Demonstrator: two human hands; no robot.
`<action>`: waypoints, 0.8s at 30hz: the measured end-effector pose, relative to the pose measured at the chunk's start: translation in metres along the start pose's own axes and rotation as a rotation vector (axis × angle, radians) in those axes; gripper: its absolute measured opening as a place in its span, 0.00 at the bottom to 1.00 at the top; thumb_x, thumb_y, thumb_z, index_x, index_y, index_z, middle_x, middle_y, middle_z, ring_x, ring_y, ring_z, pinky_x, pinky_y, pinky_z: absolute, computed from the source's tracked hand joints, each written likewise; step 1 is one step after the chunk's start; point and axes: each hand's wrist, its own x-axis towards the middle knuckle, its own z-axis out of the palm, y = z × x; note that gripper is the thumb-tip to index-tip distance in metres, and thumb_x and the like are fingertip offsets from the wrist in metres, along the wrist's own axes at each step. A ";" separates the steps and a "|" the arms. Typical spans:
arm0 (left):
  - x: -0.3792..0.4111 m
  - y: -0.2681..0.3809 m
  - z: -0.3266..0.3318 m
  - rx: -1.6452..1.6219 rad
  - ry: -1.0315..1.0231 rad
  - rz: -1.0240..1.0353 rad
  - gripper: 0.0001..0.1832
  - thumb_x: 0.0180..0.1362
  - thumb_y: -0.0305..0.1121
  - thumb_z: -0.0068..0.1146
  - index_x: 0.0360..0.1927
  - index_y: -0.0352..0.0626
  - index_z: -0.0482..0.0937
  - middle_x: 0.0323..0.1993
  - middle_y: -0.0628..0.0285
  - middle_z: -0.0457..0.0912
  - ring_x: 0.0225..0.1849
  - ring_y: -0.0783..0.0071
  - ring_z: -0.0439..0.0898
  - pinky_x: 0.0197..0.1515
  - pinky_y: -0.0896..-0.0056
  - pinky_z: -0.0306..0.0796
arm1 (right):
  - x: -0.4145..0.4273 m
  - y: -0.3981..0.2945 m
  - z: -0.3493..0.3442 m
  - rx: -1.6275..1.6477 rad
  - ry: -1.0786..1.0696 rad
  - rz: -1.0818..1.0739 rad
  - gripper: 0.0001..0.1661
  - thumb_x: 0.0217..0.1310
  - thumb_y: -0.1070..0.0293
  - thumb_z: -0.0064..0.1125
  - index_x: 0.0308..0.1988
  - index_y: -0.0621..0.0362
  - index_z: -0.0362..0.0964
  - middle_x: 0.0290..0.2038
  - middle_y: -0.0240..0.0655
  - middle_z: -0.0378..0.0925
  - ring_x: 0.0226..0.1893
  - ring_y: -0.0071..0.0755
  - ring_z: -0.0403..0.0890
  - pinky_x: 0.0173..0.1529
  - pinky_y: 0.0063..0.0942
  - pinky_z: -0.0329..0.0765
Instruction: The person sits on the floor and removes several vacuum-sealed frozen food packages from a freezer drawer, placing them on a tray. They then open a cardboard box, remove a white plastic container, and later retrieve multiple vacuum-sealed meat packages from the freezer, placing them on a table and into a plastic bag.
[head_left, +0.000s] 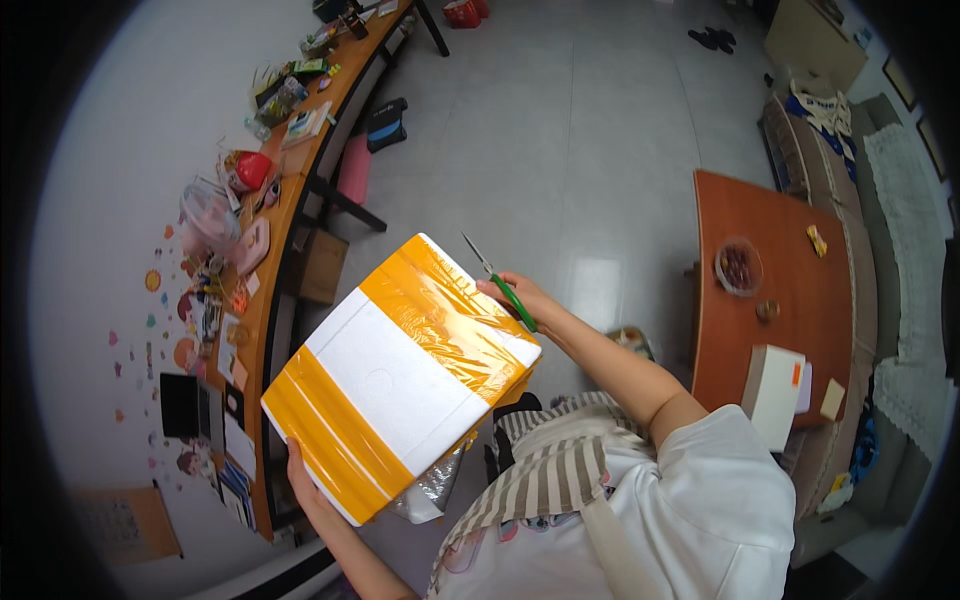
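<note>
A white foam box (394, 375) wrapped in two bands of shiny yellow packing tape (442, 322) is held up before me, tilted over the floor. My left hand (304, 476) grips its lower left edge; most of the fingers are hidden beneath it. At the box's upper right edge is my right hand (521, 296), closed around a pair of scissors with green handles (515, 304). The scissor blades point up and away, beside the box and apart from the tape. Silvery bubble wrap (431, 487) shows below the box's lower edge.
A long wooden desk (259, 322) with a laptop (195, 409), a pink scale (251, 246) and clutter runs along the left wall. Under it stands a cardboard box (321, 266). To the right are a reddish wooden table (795, 315), holding a bowl of dark fruit (739, 267), and a sofa (840, 247).
</note>
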 end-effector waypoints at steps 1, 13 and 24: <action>0.034 0.012 0.022 0.023 -0.024 0.017 0.26 0.64 0.42 0.45 0.58 0.33 0.63 0.51 0.49 0.73 0.47 0.59 0.77 0.46 0.62 0.75 | 0.031 -0.018 -0.001 -0.025 0.025 -0.008 0.32 0.49 0.44 0.64 0.40 0.62 0.68 0.28 0.32 0.72 0.25 0.19 0.72 0.27 0.17 0.70; 0.477 0.046 0.454 0.205 -0.418 -0.120 0.21 0.61 0.36 0.52 0.52 0.30 0.69 0.45 0.50 0.77 0.40 0.63 0.79 0.41 0.68 0.76 | 0.302 -0.262 -0.184 0.177 0.426 -0.227 0.37 0.50 0.45 0.63 0.47 0.66 0.65 0.37 0.41 0.75 0.37 0.28 0.77 0.41 0.23 0.76; 0.745 -0.058 0.951 0.285 -0.784 -0.274 0.17 0.60 0.36 0.54 0.46 0.32 0.73 0.43 0.53 0.79 0.41 0.66 0.80 0.43 0.69 0.75 | 0.476 -0.536 -0.453 0.297 0.813 -0.427 0.29 0.52 0.49 0.63 0.41 0.63 0.68 0.33 0.36 0.75 0.33 0.25 0.77 0.36 0.22 0.74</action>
